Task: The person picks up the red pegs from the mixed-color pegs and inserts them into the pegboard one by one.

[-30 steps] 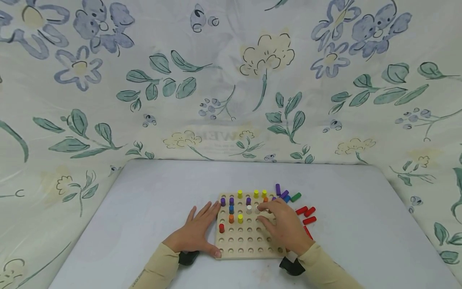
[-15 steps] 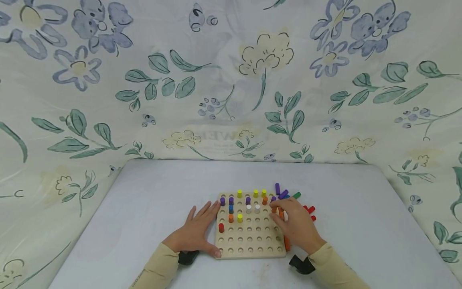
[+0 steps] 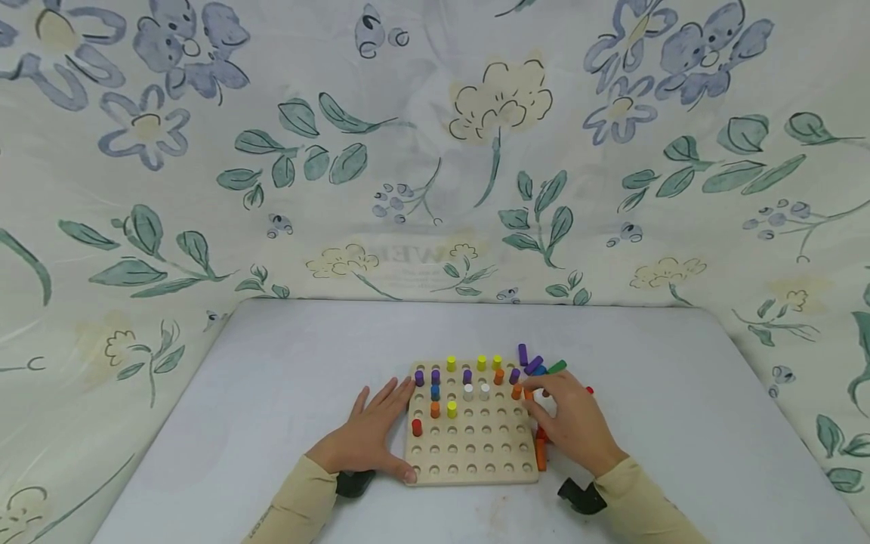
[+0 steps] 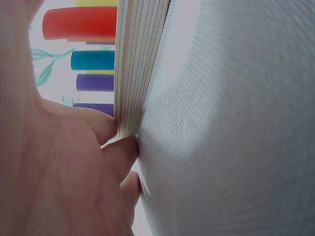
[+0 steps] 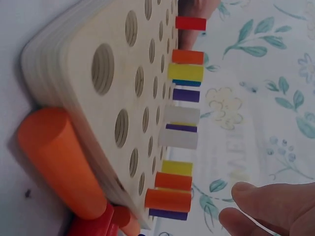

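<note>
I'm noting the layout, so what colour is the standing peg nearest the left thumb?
Red; the peg shows best in the left wrist view.

"What hangs behind the white table [image 3: 306, 355]?"

"A pale cloth [image 3: 421, 75], printed with blue flowers [image 3: 146, 125], green leaves [image 3: 297, 119] and yellowish blossoms [image 3: 503, 106]; it runs along the far edge and both sides."

"Any marks on the tabletop?"

"A faint brownish smudge [image 3: 495, 506], low in the head view."
</note>
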A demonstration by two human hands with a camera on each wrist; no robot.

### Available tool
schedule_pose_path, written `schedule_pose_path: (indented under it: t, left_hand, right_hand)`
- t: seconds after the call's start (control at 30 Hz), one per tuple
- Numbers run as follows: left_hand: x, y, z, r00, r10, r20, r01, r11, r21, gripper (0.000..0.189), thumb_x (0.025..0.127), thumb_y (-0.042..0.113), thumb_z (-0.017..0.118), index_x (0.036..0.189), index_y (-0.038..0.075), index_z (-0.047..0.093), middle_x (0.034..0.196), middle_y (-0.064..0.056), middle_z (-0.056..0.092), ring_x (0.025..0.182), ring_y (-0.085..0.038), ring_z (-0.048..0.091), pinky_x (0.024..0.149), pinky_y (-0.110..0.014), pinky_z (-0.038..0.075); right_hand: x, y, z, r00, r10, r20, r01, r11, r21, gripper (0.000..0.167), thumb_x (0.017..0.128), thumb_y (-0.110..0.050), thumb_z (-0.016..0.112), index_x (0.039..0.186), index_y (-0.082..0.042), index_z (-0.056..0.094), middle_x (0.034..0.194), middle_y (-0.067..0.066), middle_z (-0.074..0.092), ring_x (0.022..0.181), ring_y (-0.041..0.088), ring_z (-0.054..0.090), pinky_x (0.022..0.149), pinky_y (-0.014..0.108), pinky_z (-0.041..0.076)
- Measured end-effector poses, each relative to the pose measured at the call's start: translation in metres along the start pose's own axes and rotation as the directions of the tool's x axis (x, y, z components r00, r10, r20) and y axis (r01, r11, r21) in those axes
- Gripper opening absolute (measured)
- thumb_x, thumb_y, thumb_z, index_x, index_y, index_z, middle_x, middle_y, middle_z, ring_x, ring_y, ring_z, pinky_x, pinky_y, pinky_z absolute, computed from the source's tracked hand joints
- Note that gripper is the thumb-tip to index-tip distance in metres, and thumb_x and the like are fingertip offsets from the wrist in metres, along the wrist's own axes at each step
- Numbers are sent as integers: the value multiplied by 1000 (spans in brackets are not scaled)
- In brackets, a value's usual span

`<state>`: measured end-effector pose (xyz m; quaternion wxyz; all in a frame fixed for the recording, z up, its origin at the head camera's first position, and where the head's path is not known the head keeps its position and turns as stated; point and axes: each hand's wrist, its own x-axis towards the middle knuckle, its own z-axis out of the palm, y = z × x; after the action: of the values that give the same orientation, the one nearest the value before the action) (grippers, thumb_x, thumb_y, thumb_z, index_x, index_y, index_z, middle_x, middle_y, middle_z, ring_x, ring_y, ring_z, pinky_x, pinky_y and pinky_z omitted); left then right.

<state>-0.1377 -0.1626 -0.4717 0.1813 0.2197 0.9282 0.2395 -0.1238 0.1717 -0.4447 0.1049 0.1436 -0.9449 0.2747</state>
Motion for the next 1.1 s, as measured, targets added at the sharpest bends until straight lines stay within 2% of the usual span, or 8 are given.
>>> schedule_pose_path:
  t: [0.33, 0.47, 0.6, 0.87, 1.1]
  left_hand:
    - [0, 2, -1, 1000, -14, 1, 14, 1000, 6, 137, 61, 66, 87, 161, 6, 15, 168, -13, 13, 155, -34, 2, 118, -63, -9]
    - [0, 1, 0, 1000, -14, -1, 14, 1000, 7, 137, 61, 66, 87, 162, 6, 15, 168, -12, 13, 155, -33, 2, 118, -63, -10]
    - [1, 0, 1, 1000, -15, -2, 15, 1000, 9, 137, 61, 66, 87, 162, 6, 15, 168, -12, 13, 155, -33, 2, 118, -63, -10]
    - [0, 1, 0, 1000, -13, -6, 13, 1000, 9, 137, 61, 65, 87, 161, 6, 15, 168, -11, 14, 155, -33, 2, 119, -62, -10]
    - [0, -1, 1, 1000, -5, -2, 5, 1000, 4, 138, 61, 66, 87, 161, 6, 15, 168, -11, 14, 155, -33, 2, 119, -62, -10]
  right_hand:
    - [0, 10, -5, 999, 45, 7, -45, 999, 5, 30, 84, -11, 82, 112, -8, 73, 102, 5, 69, 88, 20, 59, 73, 31, 57]
    - [0, 15, -5, 999, 37, -9, -37, 999, -1, 29, 84, -12, 83, 111, -8, 73, 101, 4, 70, 86, 20, 58, 69, 29, 56]
    - [1, 18, -5, 999, 49, 2, -49, 999, -13, 30, 84, -12, 83, 111, -8, 73, 102, 4, 70, 88, 20, 59, 72, 31, 57]
    - [3, 21, -12, 989, 132, 59, -131, 991, -25, 32, 87, -12, 80, 117, -8, 71, 107, 9, 67, 94, 24, 60, 79, 38, 59]
    - [3, 25, -14, 988, 134, 73, -132, 991, -29, 33, 86, -10, 81, 117, -7, 72, 107, 10, 68, 96, 24, 58, 80, 39, 60]
